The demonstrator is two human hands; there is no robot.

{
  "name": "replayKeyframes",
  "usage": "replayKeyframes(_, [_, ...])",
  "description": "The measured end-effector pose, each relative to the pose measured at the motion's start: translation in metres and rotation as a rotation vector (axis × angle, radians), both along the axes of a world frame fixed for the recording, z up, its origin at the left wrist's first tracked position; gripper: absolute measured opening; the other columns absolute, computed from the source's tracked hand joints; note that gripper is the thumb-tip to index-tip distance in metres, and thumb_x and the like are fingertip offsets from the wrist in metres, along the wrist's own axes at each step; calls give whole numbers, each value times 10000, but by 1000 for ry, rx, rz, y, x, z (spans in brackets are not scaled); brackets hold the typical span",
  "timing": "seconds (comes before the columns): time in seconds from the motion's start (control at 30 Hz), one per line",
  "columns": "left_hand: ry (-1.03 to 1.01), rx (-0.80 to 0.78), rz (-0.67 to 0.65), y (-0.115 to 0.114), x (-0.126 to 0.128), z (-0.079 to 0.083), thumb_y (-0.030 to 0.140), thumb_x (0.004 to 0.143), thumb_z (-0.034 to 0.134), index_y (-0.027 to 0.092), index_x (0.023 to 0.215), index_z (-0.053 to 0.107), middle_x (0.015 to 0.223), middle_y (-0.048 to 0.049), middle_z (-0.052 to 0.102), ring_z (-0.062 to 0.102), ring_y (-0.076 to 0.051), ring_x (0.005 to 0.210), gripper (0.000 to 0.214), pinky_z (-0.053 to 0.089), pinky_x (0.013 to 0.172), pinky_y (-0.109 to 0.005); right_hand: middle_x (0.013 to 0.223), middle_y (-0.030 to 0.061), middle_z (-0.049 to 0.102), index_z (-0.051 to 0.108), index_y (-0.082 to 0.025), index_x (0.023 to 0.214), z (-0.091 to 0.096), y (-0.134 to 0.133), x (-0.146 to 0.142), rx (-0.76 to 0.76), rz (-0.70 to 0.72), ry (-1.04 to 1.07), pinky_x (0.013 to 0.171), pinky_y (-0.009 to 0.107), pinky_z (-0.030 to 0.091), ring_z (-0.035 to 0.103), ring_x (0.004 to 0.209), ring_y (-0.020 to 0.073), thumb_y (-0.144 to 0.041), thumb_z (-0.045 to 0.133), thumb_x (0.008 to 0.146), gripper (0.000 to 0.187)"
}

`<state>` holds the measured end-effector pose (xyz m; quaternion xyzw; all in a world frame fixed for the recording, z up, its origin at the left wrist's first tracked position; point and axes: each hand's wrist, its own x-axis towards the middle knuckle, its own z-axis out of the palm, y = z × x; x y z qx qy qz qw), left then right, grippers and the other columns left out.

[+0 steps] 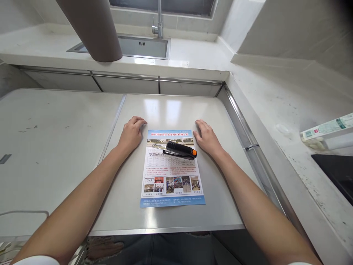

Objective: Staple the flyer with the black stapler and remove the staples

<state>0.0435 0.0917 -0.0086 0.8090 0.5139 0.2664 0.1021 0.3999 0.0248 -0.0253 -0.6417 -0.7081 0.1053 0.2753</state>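
Observation:
A printed flyer with blue edges, a table of text and small photos lies flat on the white table. On its upper half rests a black stapler with an orange end at the right and metal parts toward the left. My left hand rests on the table beyond the flyer's upper left corner, fingers loosely bent and holding nothing. Beside the upper right corner is my right hand, its fingers apart, palm down and holding nothing. Neither hand touches the stapler.
Behind the table runs a counter with a steel sink and a faucet. A grey-brown column stands before the sink. At right, a green-and-white box lies on the side counter near a black panel.

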Motion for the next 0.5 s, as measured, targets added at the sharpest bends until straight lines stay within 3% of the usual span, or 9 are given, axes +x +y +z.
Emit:
replayKeyframes(0.2, [-1,21,-2,1,-1,-2,46,876,467,209,1163,748,1281,-145,636,634,-328,1178,433,480,1055,-514,1598,202,525,518,-73,1540,0,1,0,25,-6,-10,1300,562,346,455,1523,337,-331,467,1012,589])
replayKeyframes(0.37, [-4,35,-2,2,-2,-1,113,906,490,187,1155,754,1181,-141,620,639,-305,1071,370,522,986,-480,1370,185,705,659,-115,1396,6,0,0,118,-64,27,1164,584,484,613,1298,353,-282,453,999,478])
replayKeyframes(0.5, [-13,39,5,1,-2,-2,130,907,507,173,1088,767,1142,-138,611,637,-287,991,320,539,923,-455,1258,191,746,691,-122,1353,5,1,0,114,-97,16,1120,597,503,615,1231,375,-284,459,994,457])
